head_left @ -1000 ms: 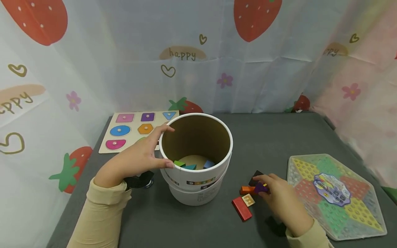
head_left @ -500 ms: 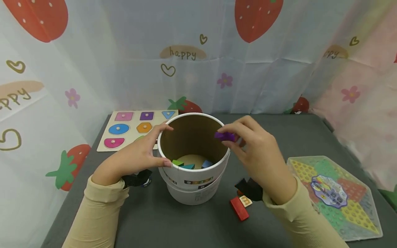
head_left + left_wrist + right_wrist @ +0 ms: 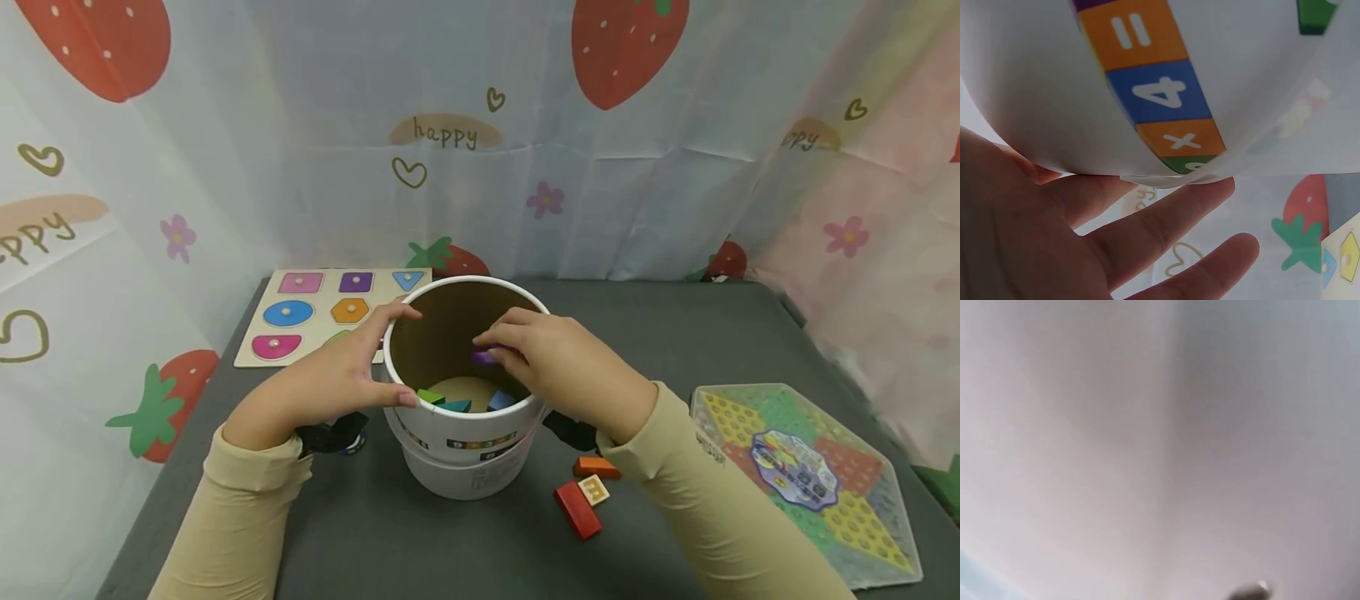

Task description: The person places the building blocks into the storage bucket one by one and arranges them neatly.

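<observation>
A tall white bucket [image 3: 480, 450] stands upright at the middle of the table, with coloured number labels round its side. My left hand [image 3: 330, 371] holds its left rim, thumb at the near edge and index finger hooked over. In the left wrist view, the other fingers [image 3: 1166, 225] spread along the outer wall. Inside the bucket's mouth, my right hand [image 3: 555, 354] pinches a small purple block [image 3: 483, 357]. Below it on the bucket floor lie a green block [image 3: 430, 396], a teal block [image 3: 454, 406] and a blue block [image 3: 501, 401]. The right wrist view is a pale blur.
Right of the bucket lie an orange block [image 3: 597, 467], a small cream tile [image 3: 593, 490] and a red block [image 3: 578, 510]. A board of knobbed shapes [image 3: 322, 333] sits at back left. A hexagonal peg-hole game board [image 3: 810, 483] lies at the right.
My right hand has lifted the purple block from the table, brought it up left over the rim and lowered it inside the bucket. My left hand has stayed at the rim.
</observation>
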### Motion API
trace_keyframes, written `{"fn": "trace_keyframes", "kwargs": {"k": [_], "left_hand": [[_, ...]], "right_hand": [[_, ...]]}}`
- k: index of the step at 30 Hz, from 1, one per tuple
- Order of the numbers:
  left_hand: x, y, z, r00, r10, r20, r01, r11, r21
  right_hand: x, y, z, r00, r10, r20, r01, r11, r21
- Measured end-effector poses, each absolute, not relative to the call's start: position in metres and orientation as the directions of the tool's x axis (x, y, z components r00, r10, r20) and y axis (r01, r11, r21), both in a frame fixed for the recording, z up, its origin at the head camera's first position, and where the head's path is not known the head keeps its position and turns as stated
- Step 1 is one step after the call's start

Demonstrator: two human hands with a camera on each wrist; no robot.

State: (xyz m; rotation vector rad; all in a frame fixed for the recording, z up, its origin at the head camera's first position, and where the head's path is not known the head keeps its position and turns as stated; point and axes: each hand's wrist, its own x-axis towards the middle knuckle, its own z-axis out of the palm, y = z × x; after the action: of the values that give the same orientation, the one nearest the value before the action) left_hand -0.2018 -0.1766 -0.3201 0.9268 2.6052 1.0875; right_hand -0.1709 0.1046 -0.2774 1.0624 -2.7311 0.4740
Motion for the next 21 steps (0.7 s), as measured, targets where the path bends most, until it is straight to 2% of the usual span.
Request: {"fn": "trace_keyframes", "kwargs": {"k": [5,8,10,14,18,21], "left_hand": [[-0.201,-0.179,-0.321,-0.795,0.601,0.076,0.473,0.536,0.699],[-0.200,-0.181,-0.320,-0.801,0.594,0.081,0.471,0.541,0.696],[-0.200,-0.182,-0.320,-0.804,0.588,0.083,0.472,0.548,0.691],[-0.199,-0.181,-0.320,-0.807,0.585,0.076,0.465,0.552,0.692],[-0.200,-0.179,-0.320,-0.805,0.589,0.074,0.465,0.548,0.695],[-0.200,-0.179,-0.319,-0.805,0.589,0.074,0.467,0.552,0.691]], "right_hand": [[-0.163,0.125,-0.287,-0.664,-0.543,0.514,-0.722,0.645,-0.252],[-0.155,0.143,-0.297,-0.678,-0.429,0.597,-0.671,0.692,-0.266],[-0.149,0.156,-0.306,-0.728,-0.392,0.563,-0.612,0.741,-0.276],[-0.137,0.180,-0.334,-0.813,-0.417,0.406,-0.541,0.799,-0.263],[-0.123,0.196,-0.368,-0.839,-0.490,0.237,-0.544,0.779,-0.313],[-0.115,0.199,-0.391,-0.818,-0.568,0.087,-0.556,0.744,-0.370]]}}
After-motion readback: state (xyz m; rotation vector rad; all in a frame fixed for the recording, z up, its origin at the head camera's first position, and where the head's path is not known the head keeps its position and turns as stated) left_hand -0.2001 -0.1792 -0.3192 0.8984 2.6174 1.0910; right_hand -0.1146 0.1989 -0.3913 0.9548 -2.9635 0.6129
